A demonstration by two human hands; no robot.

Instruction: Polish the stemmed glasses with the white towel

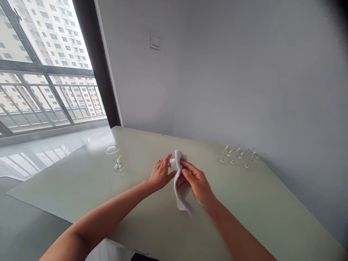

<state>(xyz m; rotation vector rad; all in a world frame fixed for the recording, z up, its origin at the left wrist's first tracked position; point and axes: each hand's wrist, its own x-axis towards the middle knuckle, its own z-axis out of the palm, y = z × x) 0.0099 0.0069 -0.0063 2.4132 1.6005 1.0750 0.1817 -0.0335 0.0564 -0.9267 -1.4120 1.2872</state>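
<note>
Over the middle of the table, my left hand (pixel 160 174) is closed on a clear stemmed glass (pixel 173 164), which shows only in part between its fingers and the cloth. My right hand (pixel 196 181) grips a white cloth (pixel 179 192) between thumb and fingers. The cloth's upper part lies against the glass and hides most of it, while its lower end hangs down loosely, slightly blurred. Off to the left, another stemmed glass (pixel 117 159) stands upright on the table, apart from both hands.
Several more stemmed glasses (pixel 239 154) stand together at the table's right rear, near the wall (pixel 244 72). The pale green table (pixel 233 203) reaches back to the wall. A window (pixel 49 72) with railings is at the left, and a switch plate (pixel 155 40) is on the wall.
</note>
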